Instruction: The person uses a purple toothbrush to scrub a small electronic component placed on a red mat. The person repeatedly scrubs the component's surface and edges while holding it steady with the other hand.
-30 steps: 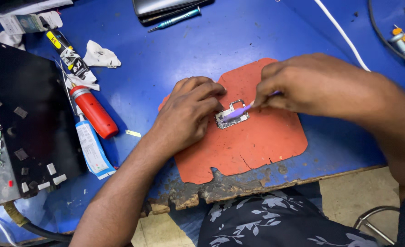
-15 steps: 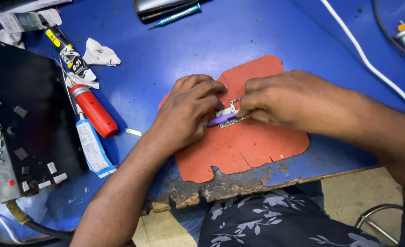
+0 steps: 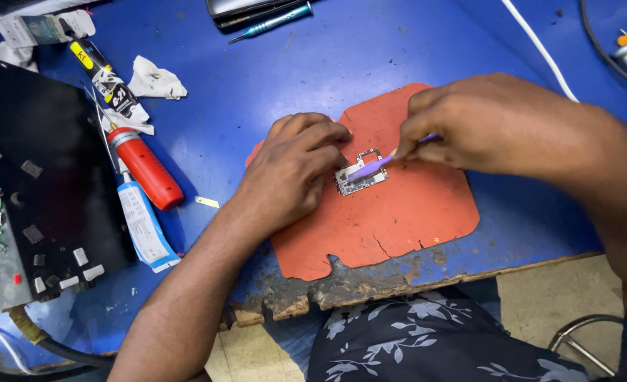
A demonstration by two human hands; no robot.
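1. Since a second ago, the right hand [image 3: 483,124] has pulled slightly back toward the right of the orange mat [image 3: 398,212]. Half a second ago it lay low over the small board [image 3: 361,173], almost covering it. Now the board and the purple tool [image 3: 377,166] show plainly between the two hands.

2. My reading of this: the tool tip has stayed on the board through the shift, so the work on the board looks to be going on, with only the angle of the hand changed.

3. The board is a small silvery metal piece. It lies flat near the middle of the mat, which rests on the blue desk [image 3: 313,64].

4. The left hand [image 3: 292,173] comes in from the lower left, palm down. Its fingers are curled and press on the left edge of the board, pinning it to the mat. It is not closed around anything.

5. The right hand comes in from the right, knuckles up. Its fingers are pinched around the purple tool, which slants down and left to touch the top of the board.

6. Well to the left lie a red tube [image 3: 146,166], a white and blue tube [image 3: 142,226] and a crumpled tissue [image 3: 154,79]. A black tray [image 3: 44,177] sits at the desk's left edge.

7. A screwdriver [image 3: 274,20] lies at the far edge of the desk.
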